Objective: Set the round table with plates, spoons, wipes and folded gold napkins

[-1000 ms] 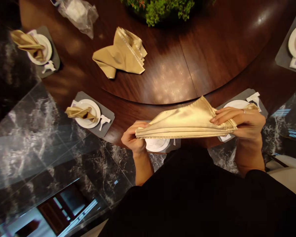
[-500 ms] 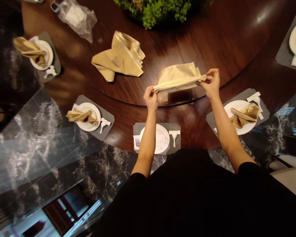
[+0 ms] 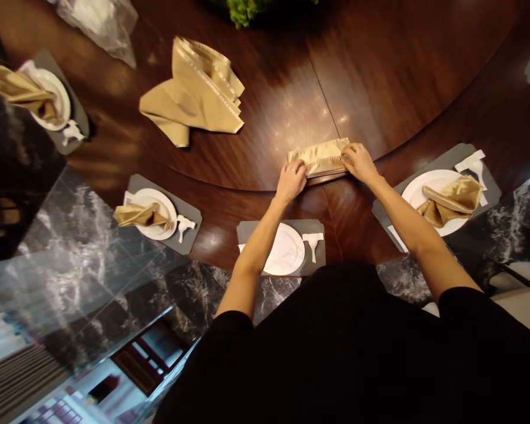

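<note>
A gold cloth napkin (image 3: 322, 154), folded into a narrow strip, lies on the dark wooden table between my hands. My left hand (image 3: 292, 178) grips its left end, fingers curled over the edge. At the right end my right hand (image 3: 357, 160) pinches the cloth between thumb and fingers. Just below, nearest my body, a white plate (image 3: 287, 252) rests on a grey placemat (image 3: 314, 225), partly behind my left forearm. Farther up and left, a loose heap of gold napkins (image 3: 198, 94) is spread on the table.
Folded gold napkins sit on the left plate (image 3: 173, 206), the far-left plate (image 3: 62, 97) and the right plate (image 3: 413, 191). A clear plastic bag (image 3: 110, 29) lies at the upper left. Green foliage (image 3: 242, 12) stands at the table's centre. Dark marble floor (image 3: 83, 235) surrounds the table.
The napkin has come down onto the table, folded flatter into a strip. My hands have moved closer together, and the view has shifted slightly.
</note>
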